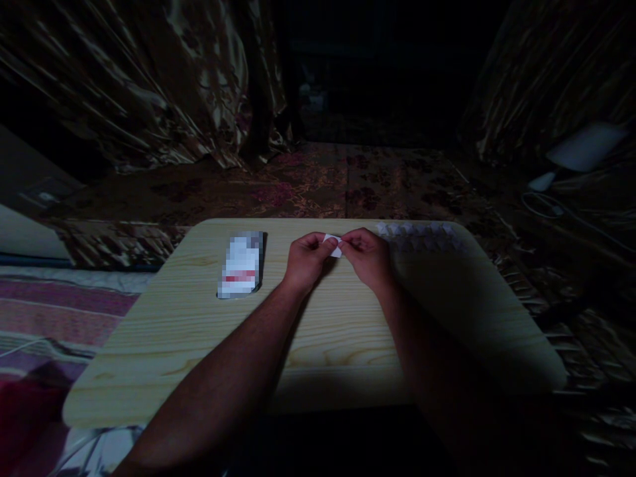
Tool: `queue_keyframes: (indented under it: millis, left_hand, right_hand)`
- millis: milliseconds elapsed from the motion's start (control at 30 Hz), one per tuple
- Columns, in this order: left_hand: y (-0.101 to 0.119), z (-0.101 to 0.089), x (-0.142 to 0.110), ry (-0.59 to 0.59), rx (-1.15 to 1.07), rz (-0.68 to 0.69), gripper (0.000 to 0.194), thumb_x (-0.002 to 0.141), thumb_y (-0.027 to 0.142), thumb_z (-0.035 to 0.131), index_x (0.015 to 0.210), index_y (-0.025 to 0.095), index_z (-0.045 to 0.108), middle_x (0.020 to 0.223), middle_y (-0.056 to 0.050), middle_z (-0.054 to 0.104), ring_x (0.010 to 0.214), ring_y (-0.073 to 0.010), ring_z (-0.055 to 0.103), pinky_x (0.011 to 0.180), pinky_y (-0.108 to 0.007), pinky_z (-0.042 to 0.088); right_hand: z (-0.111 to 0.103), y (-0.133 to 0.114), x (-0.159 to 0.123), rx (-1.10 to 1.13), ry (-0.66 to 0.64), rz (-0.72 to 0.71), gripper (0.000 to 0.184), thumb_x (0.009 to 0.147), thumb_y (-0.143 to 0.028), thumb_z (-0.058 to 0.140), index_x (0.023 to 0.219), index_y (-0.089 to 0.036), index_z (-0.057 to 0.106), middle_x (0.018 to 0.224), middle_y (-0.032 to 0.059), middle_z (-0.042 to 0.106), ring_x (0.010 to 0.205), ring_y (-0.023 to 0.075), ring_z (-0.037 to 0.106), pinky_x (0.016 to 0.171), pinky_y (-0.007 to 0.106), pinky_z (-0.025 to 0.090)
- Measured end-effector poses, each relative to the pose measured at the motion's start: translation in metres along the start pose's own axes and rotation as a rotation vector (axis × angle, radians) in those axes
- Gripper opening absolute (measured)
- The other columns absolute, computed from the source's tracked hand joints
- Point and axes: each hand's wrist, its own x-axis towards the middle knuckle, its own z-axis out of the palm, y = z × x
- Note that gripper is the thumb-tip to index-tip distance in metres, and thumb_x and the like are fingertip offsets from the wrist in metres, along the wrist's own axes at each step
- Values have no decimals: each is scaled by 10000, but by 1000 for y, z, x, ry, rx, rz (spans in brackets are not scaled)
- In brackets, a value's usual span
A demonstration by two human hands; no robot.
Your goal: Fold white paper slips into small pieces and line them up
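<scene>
Both of my hands meet over the far middle of a light wooden table (322, 331). My left hand (307, 260) and my right hand (368, 258) each pinch one side of a small white piece of paper (333, 244) held just above the tabletop. To the right of my right hand, along the table's far edge, lie several small pale folded paper pieces (420, 235) in rows. A blurred white and grey packet (241, 265) lies flat to the left of my left hand.
The room is dim. Patterned dark fabric hangs at the back left (149, 86) and back right. A floral carpet (328, 179) lies beyond the table. A striped cloth (54, 311) is at the left, a white device with a cable (571, 165) at the right.
</scene>
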Motion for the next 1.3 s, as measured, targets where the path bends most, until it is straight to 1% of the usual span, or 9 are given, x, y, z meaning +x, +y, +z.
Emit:
queue_keyframes:
  millis: [267, 467, 800, 1033, 1200, 1300]
  left_hand:
    - [3, 0, -1, 14, 207, 98, 281, 715, 404, 743, 799, 138, 714, 726, -38, 684, 632, -115, 563, 623, -237, 441]
    - [3, 1, -2, 13, 278, 132, 279, 724, 410, 732, 805, 144, 722, 723, -37, 686, 634, -119, 564, 619, -240, 443]
    - [2, 1, -3, 6, 274, 114, 280, 723, 413, 730, 782, 141, 701, 702, -34, 677, 613, -120, 562, 599, -242, 441]
    - [3, 2, -3, 11, 248, 87, 271, 709, 408, 740, 756, 144, 696, 675, -26, 668, 588, -115, 554, 577, -234, 424]
    - [4, 3, -4, 34, 216, 63, 282, 685, 413, 759, 737, 142, 699, 669, -31, 673, 569, -113, 549, 564, -233, 419]
    - [4, 3, -5, 25, 210, 56, 287, 689, 414, 757, 744, 139, 699, 669, -30, 671, 563, -109, 544, 563, -234, 422]
  right_hand:
    - [-2, -1, 1, -92, 3, 40, 122, 779, -322, 626, 775, -202, 648, 714, 1, 685, 647, 143, 632, 600, 245, 489]
    - [-3, -3, 1, -124, 28, 62, 124, 765, -312, 618, 754, -193, 651, 695, 6, 680, 636, 142, 623, 586, 242, 474]
    - [-3, -3, 1, -78, 5, 112, 122, 746, -305, 611, 744, -186, 639, 661, 0, 662, 592, 133, 599, 543, 233, 450]
    - [-3, -3, 1, -86, 11, 100, 120, 742, -307, 617, 725, -188, 625, 649, -6, 651, 588, 128, 588, 536, 229, 437]
    - [-2, -2, 0, -76, 8, 115, 109, 733, -300, 624, 728, -191, 621, 646, -11, 649, 591, 128, 589, 543, 230, 443]
    - [-2, -1, 0, -79, 13, 114, 92, 725, -284, 626, 725, -192, 616, 643, -14, 647, 591, 126, 590, 543, 228, 442]
